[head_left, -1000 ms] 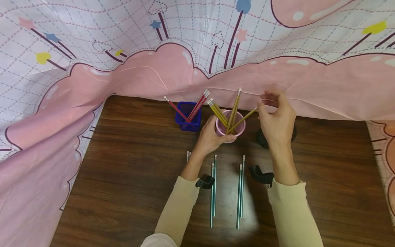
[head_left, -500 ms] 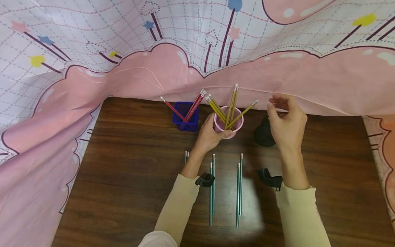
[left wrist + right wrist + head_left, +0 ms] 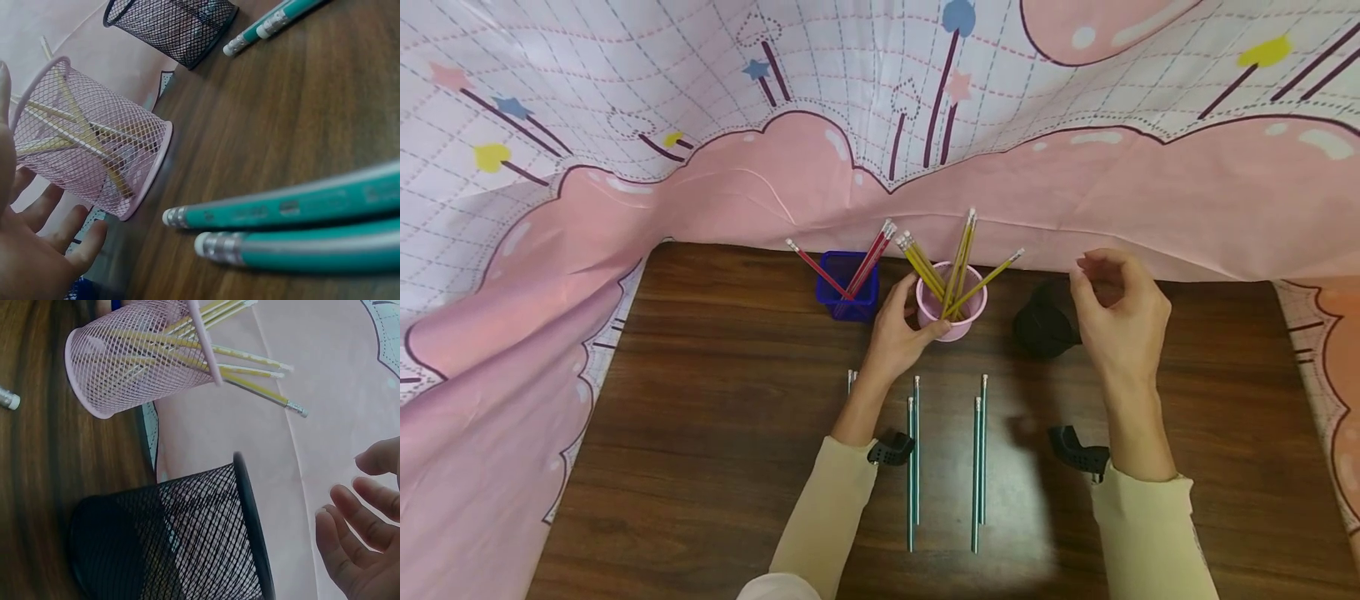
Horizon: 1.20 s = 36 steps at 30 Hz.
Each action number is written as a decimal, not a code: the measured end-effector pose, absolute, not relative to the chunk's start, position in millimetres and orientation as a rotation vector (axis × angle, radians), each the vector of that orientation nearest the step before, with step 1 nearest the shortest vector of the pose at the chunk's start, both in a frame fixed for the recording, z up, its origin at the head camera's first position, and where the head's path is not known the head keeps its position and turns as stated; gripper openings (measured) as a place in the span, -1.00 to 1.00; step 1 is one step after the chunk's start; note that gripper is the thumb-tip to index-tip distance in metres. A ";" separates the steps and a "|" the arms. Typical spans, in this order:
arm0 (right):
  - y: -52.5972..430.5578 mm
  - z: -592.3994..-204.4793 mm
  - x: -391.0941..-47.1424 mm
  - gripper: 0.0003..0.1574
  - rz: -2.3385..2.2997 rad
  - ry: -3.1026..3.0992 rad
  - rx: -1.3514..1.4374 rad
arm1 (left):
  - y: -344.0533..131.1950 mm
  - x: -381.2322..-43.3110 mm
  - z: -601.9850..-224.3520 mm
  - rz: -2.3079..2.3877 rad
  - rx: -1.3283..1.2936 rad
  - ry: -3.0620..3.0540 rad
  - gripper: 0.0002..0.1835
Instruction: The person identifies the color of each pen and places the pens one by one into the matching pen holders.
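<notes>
A pink mesh pencil cup [image 3: 952, 331] stands near the back of the table with several yellow pencils [image 3: 1000, 267] leaning in it, eraser ends up. My left hand [image 3: 891, 340] is at its left side, thumb near the front rim. In the left wrist view those fingers [image 3: 47, 209] are spread and relaxed beside the mesh, not closed round it. To the right, my right hand [image 3: 1123, 321] hovers by a black mesh pencil cup [image 3: 1041, 327]. Its fingers [image 3: 359, 519] are loosely bent and hold nothing, above the black cup's rim.
A blue square pencil holder [image 3: 853, 310] with several red pencils [image 3: 867, 265] stands left of the pink cup. Green pencils [image 3: 977, 475] lie in pairs on the wooden table [image 3: 700, 467], one pair partly under the left arm. A patterned cloth [image 3: 700, 196] hangs behind.
My right hand has drawn away from the yellow pencil, moving right and toward me past the black cup. The left hand has loosened from the pink cup and shifted slightly left.
</notes>
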State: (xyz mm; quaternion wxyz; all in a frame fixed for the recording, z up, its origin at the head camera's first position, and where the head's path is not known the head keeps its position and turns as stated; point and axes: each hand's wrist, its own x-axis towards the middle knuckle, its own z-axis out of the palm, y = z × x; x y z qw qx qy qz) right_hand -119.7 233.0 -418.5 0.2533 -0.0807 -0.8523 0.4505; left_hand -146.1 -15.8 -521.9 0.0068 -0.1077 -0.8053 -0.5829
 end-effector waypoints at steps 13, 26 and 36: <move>249.8 -429.6 -112.2 -0.69 1.179 -2.324 -0.188 | -28.7 -128.8 -519.2 -1.848 -0.311 -2.417 -0.27; 266.4 -446.7 -109.2 -0.53 1.090 -2.360 -0.187 | -53.0 -105.1 -517.9 -1.844 -0.276 -2.391 -0.34; 269.3 -453.1 -102.8 -0.37 1.090 -2.448 -0.113 | -76.6 -87.9 -522.8 -1.823 -0.180 -2.390 -0.46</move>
